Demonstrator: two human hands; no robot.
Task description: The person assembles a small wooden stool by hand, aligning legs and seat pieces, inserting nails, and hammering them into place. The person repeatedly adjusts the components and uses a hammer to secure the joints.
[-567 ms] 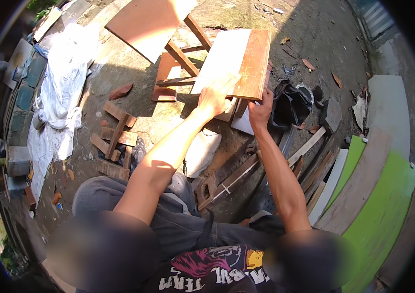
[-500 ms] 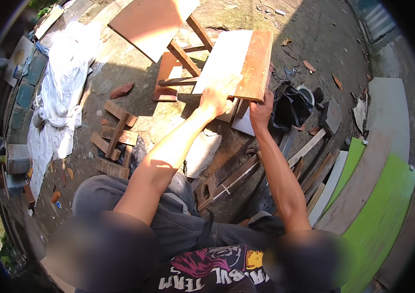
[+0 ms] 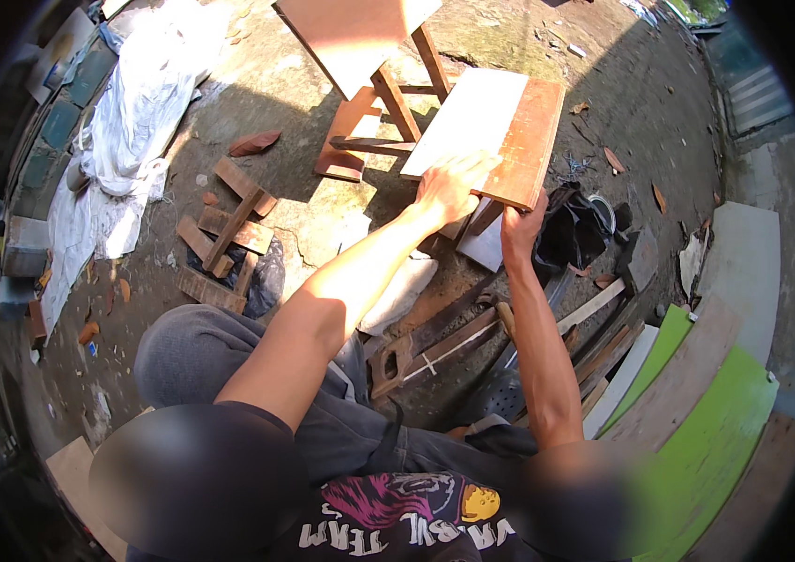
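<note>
A wooden panel (image 3: 533, 131), sunlit pale on its left and brown on its right, is part of a chair-like piece of furniture with crossed wooden legs (image 3: 399, 105). My left hand (image 3: 451, 187) lies on the panel's near left part, fingers stretched out over its top face. At the near right corner my right hand (image 3: 521, 230) is closed around the edge, its fingers partly hidden beneath. A larger tilted board (image 3: 351, 37) joins the far side of the legs. Below the panel, a handsaw (image 3: 390, 363) lies on the ground near my right forearm.
Short wood offcuts (image 3: 229, 229) are piled at the left, beside a white cloth sheet (image 3: 126, 140). A black plastic bag (image 3: 571, 229) is right of my right hand. Long planks and green boards (image 3: 721, 440) lie at the right. A brown board (image 3: 346, 140) rests under the legs.
The view has shifted, so the furniture and both hands appear farther right and slightly lower. Both hands keep about the same places on the panel.
</note>
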